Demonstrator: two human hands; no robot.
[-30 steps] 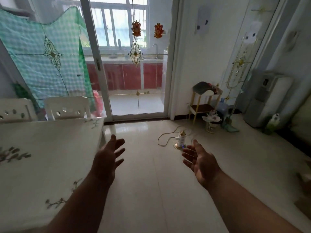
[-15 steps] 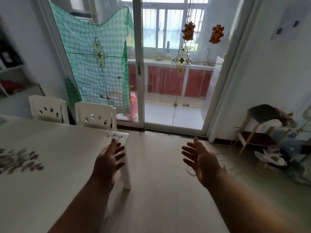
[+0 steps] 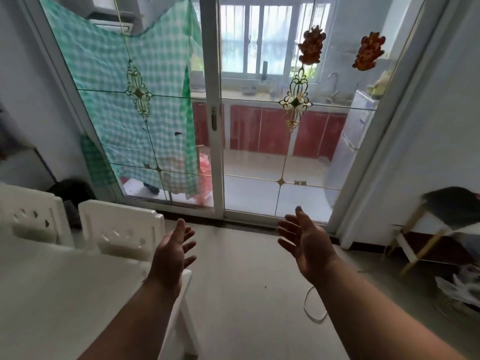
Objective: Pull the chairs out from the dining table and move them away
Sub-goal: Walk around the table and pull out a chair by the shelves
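Note:
A white dining table (image 3: 57,289) fills the lower left. Two white chairs with cut-out backs stand tucked in at its far side: the nearer chair (image 3: 122,232) by the table's corner, the other chair (image 3: 31,216) further left. My left hand (image 3: 172,252) hovers open, fingers spread, just right of the nearer chair's back and above the table corner, touching nothing. Further right, my right hand (image 3: 306,242) is raised over the floor, open and empty, palm turned inward.
A glass sliding door (image 3: 215,120) with a white frame stands straight ahead, a green checked cloth (image 3: 135,100) hanging behind it. A small wooden stool rack (image 3: 428,237) stands at the right wall. A white cord (image 3: 313,311) lies on the tiled floor.
The view has swung left and moved closer to the door and the chairs. Both hands stay raised and open; the left hand is now close to the nearer chair's back.

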